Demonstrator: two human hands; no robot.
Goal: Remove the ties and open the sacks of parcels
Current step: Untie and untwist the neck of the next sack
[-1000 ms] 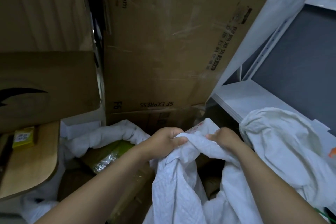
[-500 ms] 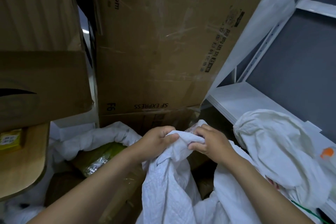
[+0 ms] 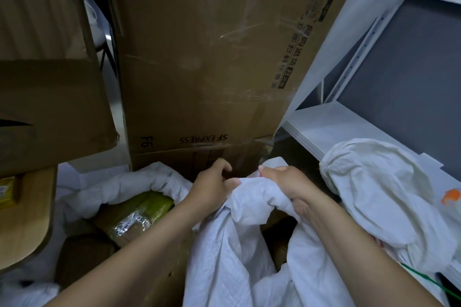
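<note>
Near sack (image 3: 237,244) before carton (image 3: 212,57), tied sack (image 3: 374,194) right, apparently on shelf (image 3: 331,127), left sack (image 3: 139,182) holding parcels (image 3: 139,217)

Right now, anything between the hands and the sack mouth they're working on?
Nothing visible. The left hand and the right hand both grip the bunched mouth of the white sack directly. Whether a tie is on it can't be told, because the folds and fingers hide that spot.
</note>
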